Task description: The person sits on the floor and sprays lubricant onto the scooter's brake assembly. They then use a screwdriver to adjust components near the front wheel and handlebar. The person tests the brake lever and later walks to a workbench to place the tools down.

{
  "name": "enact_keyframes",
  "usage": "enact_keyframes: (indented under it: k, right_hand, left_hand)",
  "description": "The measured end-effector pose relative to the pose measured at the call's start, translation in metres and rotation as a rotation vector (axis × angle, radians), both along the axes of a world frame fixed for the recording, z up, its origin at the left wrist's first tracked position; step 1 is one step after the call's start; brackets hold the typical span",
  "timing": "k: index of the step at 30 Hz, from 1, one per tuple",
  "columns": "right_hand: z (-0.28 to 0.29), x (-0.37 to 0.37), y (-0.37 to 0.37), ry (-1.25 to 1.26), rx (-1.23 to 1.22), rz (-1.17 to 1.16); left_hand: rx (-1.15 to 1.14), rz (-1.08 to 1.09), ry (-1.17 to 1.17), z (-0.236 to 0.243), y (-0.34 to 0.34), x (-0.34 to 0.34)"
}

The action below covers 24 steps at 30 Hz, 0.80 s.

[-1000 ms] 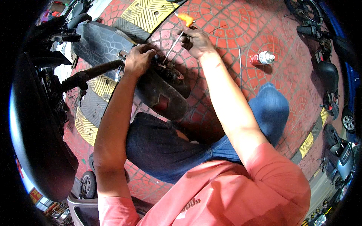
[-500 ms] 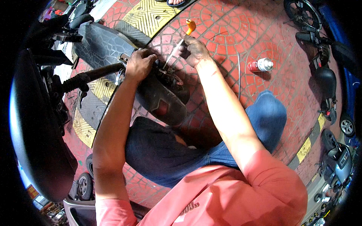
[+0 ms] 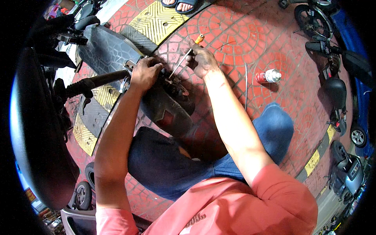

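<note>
A small scooter has a dark deck with a cracked pattern (image 3: 107, 45) and a black fender (image 3: 166, 115) bearing a red reflector. My left hand (image 3: 145, 73) rests on the scooter between deck and fender, its fingers bent over a part I cannot make out. In my right hand (image 3: 203, 62) is a screwdriver (image 3: 180, 64) with a yellow-orange handle. Its long shaft slants down to the left, and the tip meets the dirty wheel mechanism (image 3: 176, 87) beside the fender. The exact contact point is too small to tell.
A red and white spray can (image 3: 268, 76) stands at right, near a thin grey cable (image 3: 246, 86) on red paving. A black seat (image 3: 43, 137) fills the left side. Yellow-black ramps (image 3: 156, 21) lie beyond, by a person's sandalled feet (image 3: 184, 5). Parked motorbikes (image 3: 335, 88) line the right.
The screwdriver handle has come lower and nearer my right hand, while its tip stays at the wheel mechanism. My left hand keeps its place. More of the sandalled feet shows at the top.
</note>
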State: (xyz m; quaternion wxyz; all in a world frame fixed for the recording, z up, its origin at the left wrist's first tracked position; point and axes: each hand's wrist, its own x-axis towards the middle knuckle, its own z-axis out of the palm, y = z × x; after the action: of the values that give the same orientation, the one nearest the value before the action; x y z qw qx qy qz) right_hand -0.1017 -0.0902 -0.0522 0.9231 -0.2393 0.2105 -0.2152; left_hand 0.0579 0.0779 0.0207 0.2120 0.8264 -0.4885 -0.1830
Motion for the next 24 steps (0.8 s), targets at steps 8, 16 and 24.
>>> enact_keyframes:
  k: [8,16,24]
  right_hand:
    - [0.001,-0.007,0.009,-0.066,0.066,-0.101]
    - [0.002,0.002,0.014,0.016,-0.054,-0.221]
    - [-0.021,-0.013,-0.014,0.109,-0.037,-0.332]
  left_hand:
    - [-0.09,-0.096,-0.088,0.009,0.004,-0.011]
    - [0.0,0.035,0.112,0.024,-0.003,-0.019]
    - [0.05,0.077,0.044,0.016,-0.005,-0.018]
